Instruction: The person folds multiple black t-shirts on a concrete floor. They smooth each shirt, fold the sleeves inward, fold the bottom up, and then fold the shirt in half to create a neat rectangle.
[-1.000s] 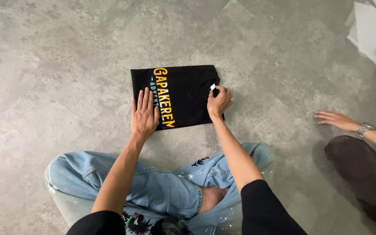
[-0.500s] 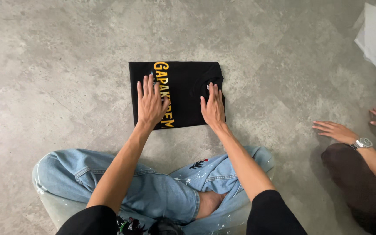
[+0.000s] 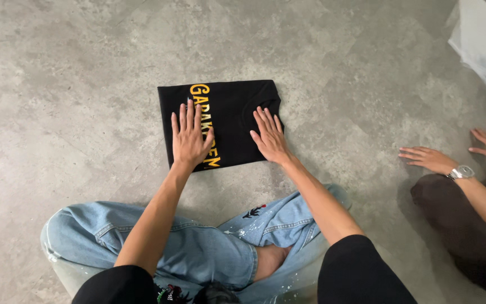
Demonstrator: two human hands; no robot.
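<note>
Left hand (image 3: 189,141) and right hand (image 3: 270,138) flat, fingers spread, gripping nothing, on folded shirt (image 3: 229,110) mid-frame; uneven pressure could shift folds.

Folded black shirt (image 3: 227,115), yellow lettering, flat on floor (image 3: 74,101)

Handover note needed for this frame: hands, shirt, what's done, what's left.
Left hand: flat, palm down, fingers spread, on the near left part of the folded black T-shirt. Holds nothing.
Right hand: flat, palm down, on the shirt's near right edge. Holds nothing.
Shirt: on the grey concrete floor, just ahead of the crossed legs in jeans, folded into a compact rectangle, yellow print facing up.
Done: the folds look complete; edges roughly square.
Left: probably only a last smoothing, then lift the hands off.
Nearby: another person's hands rest on the floor at right; white fabric at top right.
</note>
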